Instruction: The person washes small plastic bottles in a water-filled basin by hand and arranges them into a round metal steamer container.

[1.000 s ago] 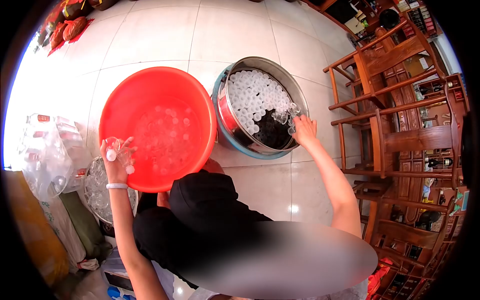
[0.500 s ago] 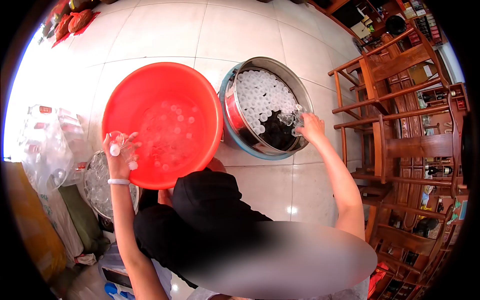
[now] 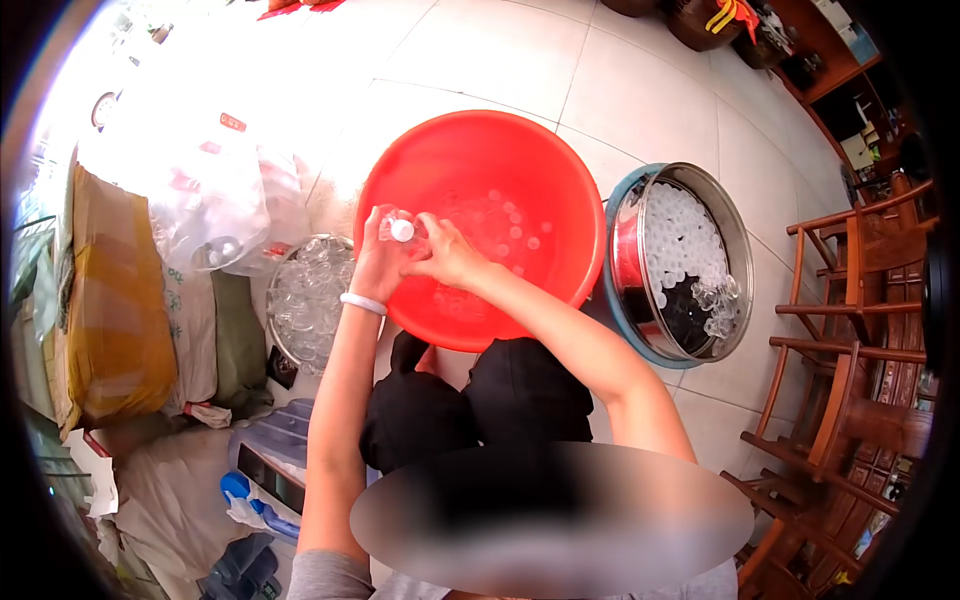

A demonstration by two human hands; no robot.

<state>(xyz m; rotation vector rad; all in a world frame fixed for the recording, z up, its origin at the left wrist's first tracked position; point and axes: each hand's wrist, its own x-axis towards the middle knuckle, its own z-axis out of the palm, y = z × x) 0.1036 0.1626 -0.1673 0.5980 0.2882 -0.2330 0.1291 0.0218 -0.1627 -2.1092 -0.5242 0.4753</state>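
Observation:
My left hand (image 3: pixel 372 262), with a white band at the wrist, is closed round a clear bottle with a white cap (image 3: pixel 402 231) over the left part of the red basin (image 3: pixel 470 130). Close against it, my right hand (image 3: pixel 447 254) has its fingers curved at the bottle's side; whether they grip anything is too small to tell. White caps (image 3: pixel 515 232) lie in the basin's water. To the right stands a round metal container (image 3: pixel 627 270) in a blue basin (image 3: pixel 612 200), with many white-capped pieces (image 3: pixel 680 235) and a few clear bottles (image 3: pixel 718 300) inside.
Left of the red basin is a round tray of clear glass items (image 3: pixel 312 300). Beyond it are plastic bags (image 3: pixel 215 205), sacks (image 3: pixel 240 335) and a yellow-wrapped box (image 3: pixel 120 300). Wooden chairs (image 3: pixel 850 400) stand at the right, dark jars (image 3: pixel 700 22) at the top right.
My right hand has left the clear bottles in the metal container and come across to my left hand over the red basin. The whole view has turned towards the left.

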